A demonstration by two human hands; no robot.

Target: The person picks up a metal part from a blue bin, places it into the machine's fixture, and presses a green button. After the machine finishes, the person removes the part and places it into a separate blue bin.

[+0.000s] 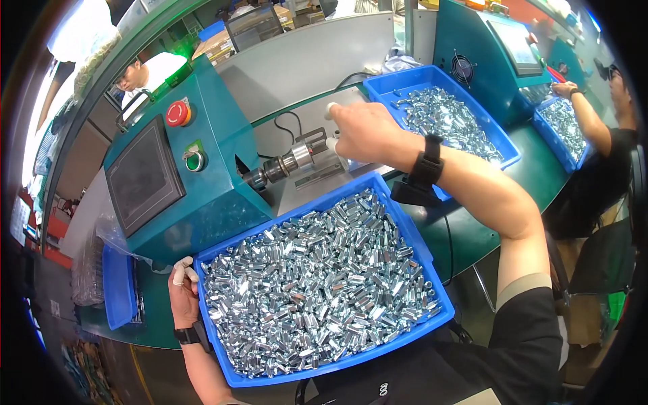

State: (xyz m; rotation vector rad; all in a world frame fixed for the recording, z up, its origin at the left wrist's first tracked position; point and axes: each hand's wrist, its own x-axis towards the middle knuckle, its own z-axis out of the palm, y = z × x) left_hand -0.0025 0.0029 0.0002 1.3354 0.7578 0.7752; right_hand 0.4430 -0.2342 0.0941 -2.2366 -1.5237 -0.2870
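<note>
A big blue tray (412, 233) heaped with several small shiny metal sleeves (317, 283) lies in front of me. My left hand (183, 291), with white finger cots, grips the tray's left rim near its far corner. My right hand (361, 131), also in finger cots and with a black strap on the wrist, reaches over the tray to the right end of the steel chuck (293, 162) sticking out of a teal machine (202, 196). The back of the hand hides whatever is between its fingertips.
The machine has a dark screen (143, 177), a red stop button (177, 113) and a green button (195, 160). A second blue tray (381, 88) of parts sits behind my right hand. At the right, a co-worker's hand (561, 88) is at another tray (543, 125).
</note>
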